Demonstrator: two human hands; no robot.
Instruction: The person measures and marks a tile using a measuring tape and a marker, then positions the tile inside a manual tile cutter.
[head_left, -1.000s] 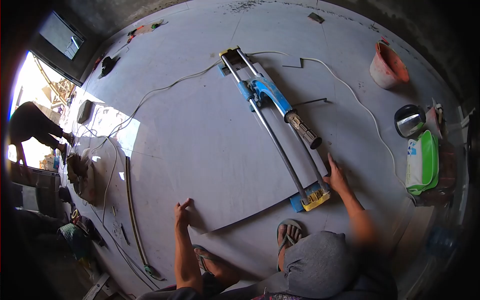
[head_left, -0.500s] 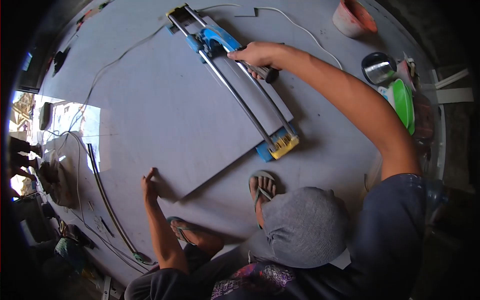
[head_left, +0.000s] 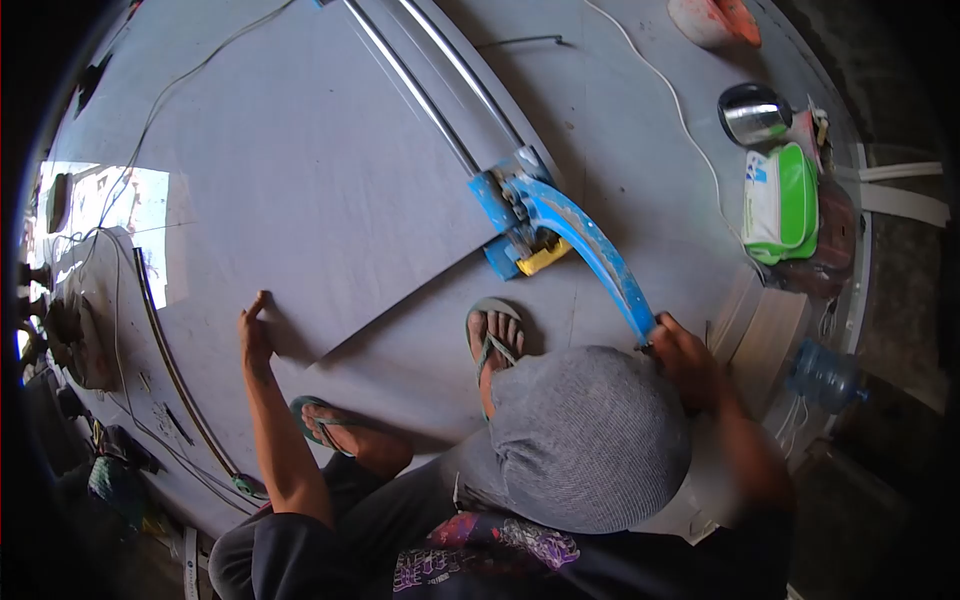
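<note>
A manual tile cutter (head_left: 440, 115) with two steel rails lies across a large grey tile (head_left: 330, 220). Its carriage sits at the near end of the rails, beside the blue and yellow end block. My right hand (head_left: 685, 360) is wrapped around the end of the long blue handle (head_left: 600, 255), which slants down toward me; my cap partly hides this hand. By the tile's near left corner rests my left hand (head_left: 256, 328), one digit stretched out and the others partly hidden. Whether it presses on the tile I cannot tell.
My sandalled feet (head_left: 495, 335) are close to the tile's near edge. To the right lie a green and white bag (head_left: 780, 205), a round dark object (head_left: 754, 113) and a reddish bucket (head_left: 715, 20). Cables (head_left: 120, 340) and a long thin strip (head_left: 175, 370) run along the left.
My right hand has drawn the cutter's carriage along the rails toward me, and the handle has swung out toward my body. My left hand stays by the tile corner. The view has shifted.
</note>
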